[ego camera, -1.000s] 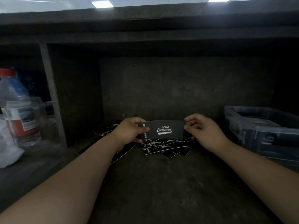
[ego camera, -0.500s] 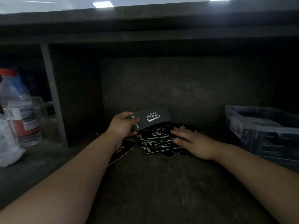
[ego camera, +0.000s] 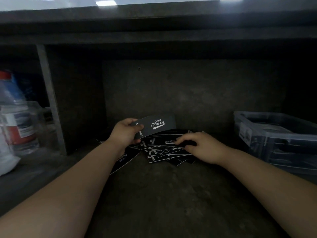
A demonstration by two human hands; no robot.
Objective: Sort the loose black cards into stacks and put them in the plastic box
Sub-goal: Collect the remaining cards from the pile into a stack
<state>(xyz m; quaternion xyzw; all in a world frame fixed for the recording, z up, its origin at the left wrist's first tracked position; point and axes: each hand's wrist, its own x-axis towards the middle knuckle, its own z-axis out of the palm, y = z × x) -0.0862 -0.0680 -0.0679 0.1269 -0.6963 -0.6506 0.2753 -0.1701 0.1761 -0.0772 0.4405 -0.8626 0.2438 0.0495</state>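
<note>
Loose black cards (ego camera: 164,152) with white print lie in a messy pile on the dark shelf floor at centre. My left hand (ego camera: 126,132) grips a small stack of black cards (ego camera: 157,125) by its left end, held tilted above the pile, logo side facing me. My right hand (ego camera: 201,146) lies on the right side of the pile, and its fingers pinch the edge of one card (ego camera: 169,142) on top. The clear plastic box (ego camera: 276,141) stands at the right, apart from both hands; what is inside it is hard to make out.
A plastic bottle (ego camera: 16,117) with a red cap and label stands at the far left, beyond a grey upright divider (ego camera: 51,100). A dark back wall closes the shelf behind the pile, and a low shelf board hangs overhead. Bare shelf floor (ego camera: 171,203) spreads between my forearms.
My right hand let go of the held stack, dropped to the pile and now pinches a card there. My left hand raised the stack slightly and tilted it.
</note>
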